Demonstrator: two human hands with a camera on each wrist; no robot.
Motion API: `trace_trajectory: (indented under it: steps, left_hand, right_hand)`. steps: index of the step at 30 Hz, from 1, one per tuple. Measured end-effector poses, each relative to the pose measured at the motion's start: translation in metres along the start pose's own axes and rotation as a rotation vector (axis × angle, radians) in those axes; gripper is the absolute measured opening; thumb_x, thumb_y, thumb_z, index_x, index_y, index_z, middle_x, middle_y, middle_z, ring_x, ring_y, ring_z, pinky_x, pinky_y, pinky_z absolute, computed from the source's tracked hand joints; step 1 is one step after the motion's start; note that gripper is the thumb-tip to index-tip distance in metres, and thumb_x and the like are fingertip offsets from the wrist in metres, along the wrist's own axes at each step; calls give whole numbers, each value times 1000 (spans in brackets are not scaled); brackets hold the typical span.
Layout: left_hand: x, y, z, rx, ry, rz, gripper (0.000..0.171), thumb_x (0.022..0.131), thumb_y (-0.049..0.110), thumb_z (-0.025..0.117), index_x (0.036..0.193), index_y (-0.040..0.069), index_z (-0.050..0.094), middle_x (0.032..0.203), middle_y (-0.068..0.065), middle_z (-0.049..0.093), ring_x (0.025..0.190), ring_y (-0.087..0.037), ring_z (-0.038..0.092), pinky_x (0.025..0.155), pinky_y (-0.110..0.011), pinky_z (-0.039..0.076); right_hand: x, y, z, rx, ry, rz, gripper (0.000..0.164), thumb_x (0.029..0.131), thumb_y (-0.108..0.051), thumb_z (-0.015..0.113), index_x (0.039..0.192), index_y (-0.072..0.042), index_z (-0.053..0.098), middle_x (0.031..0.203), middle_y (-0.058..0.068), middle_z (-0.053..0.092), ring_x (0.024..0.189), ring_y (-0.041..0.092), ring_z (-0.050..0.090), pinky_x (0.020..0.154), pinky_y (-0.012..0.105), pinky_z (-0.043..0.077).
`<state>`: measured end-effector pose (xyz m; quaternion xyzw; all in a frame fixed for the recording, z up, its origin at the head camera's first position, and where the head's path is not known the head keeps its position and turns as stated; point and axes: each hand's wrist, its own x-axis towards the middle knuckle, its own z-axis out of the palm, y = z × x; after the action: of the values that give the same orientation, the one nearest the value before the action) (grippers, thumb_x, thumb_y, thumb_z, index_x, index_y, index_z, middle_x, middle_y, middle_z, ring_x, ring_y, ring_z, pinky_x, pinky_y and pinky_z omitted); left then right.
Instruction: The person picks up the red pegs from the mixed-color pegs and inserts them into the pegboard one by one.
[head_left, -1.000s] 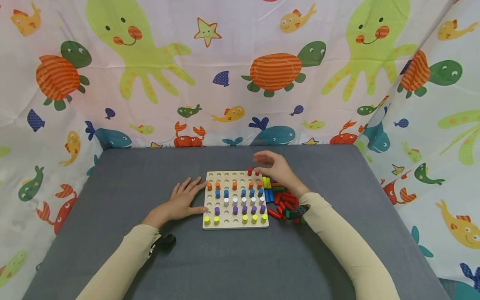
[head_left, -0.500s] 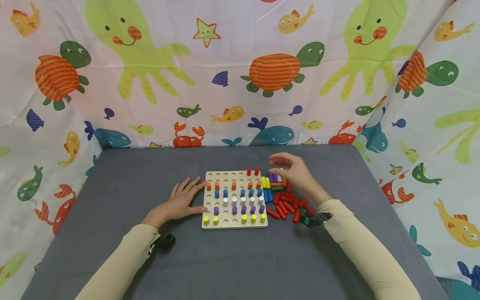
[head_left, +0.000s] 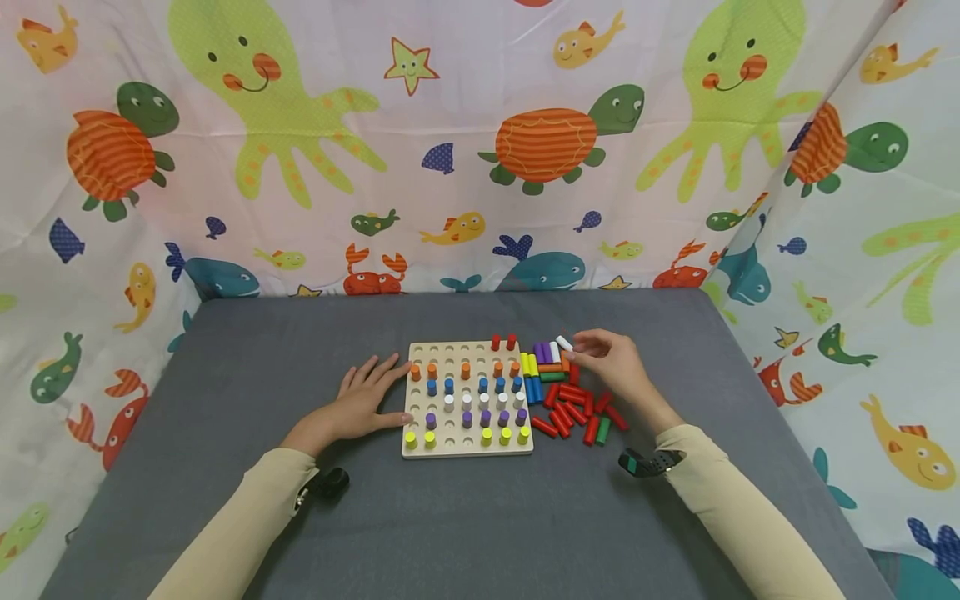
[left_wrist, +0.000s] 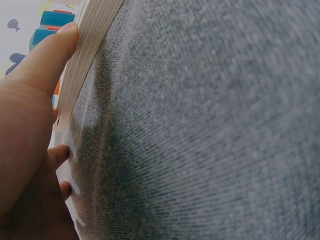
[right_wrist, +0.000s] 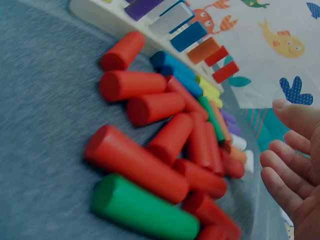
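Note:
A wooden peg board [head_left: 468,455] lies mid-table, with rows of yellow, purple, white, blue and orange pegs. Two red pegs [head_left: 503,342] stand at its far right corner. My left hand [head_left: 358,408] is spread flat with thumb and fingertips at the board's left edge; the left wrist view shows the thumb [left_wrist: 47,57] against its wooden side. Right of the board, my right hand [head_left: 617,367] hovers over loose pegs, thumb and fingers apart, nothing between them. Close to those fingertips lies a white peg [head_left: 564,342]. Red pegs [right_wrist: 135,160] and a green peg [right_wrist: 145,207] lie nearer the wrist.
Beside the board's right edge, yellow pegs [head_left: 529,365], blue pegs [head_left: 534,390] and purple pegs [head_left: 542,353] lie close together. A grey cloth [head_left: 480,533] covers the table. Behind it hangs a curtain [head_left: 457,183] printed with sea animals.
My right hand has moved from the red pegs at the board's far corner rightward to the loose pegs, uncovering the pile. The left hand has stayed at the board's edge.

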<state>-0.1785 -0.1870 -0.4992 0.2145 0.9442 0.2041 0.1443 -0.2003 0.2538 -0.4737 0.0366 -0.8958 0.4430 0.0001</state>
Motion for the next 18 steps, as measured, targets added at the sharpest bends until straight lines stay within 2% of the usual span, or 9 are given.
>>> trace_trajectory:
  steps: [9, 18]
  left_hand:
    - [1, -1, 0, 0, -10, -3, 94, 85, 67, 62, 159, 28, 21, 168, -11, 12, 154, -45, 5, 118, -70, 1]
    - [0, -2, 1, -6, 5, 3, 92, 86, 64, 64, 159, 26, 23, 168, -12, 13, 154, -46, 5, 118, -71, 2]
  right_hand:
    - [-11, 15, 5, -39, 6, 92, 39, 86, -31, 79, 116, -7, 71, 97, 11, 73, 74, 12, 63, 62, 23, 51]
    - [-14, 22, 10, -68, -18, 103, 40, 82, -32, 82, 112, -8, 72, 95, 10, 74, 75, 13, 65, 64, 23, 53]
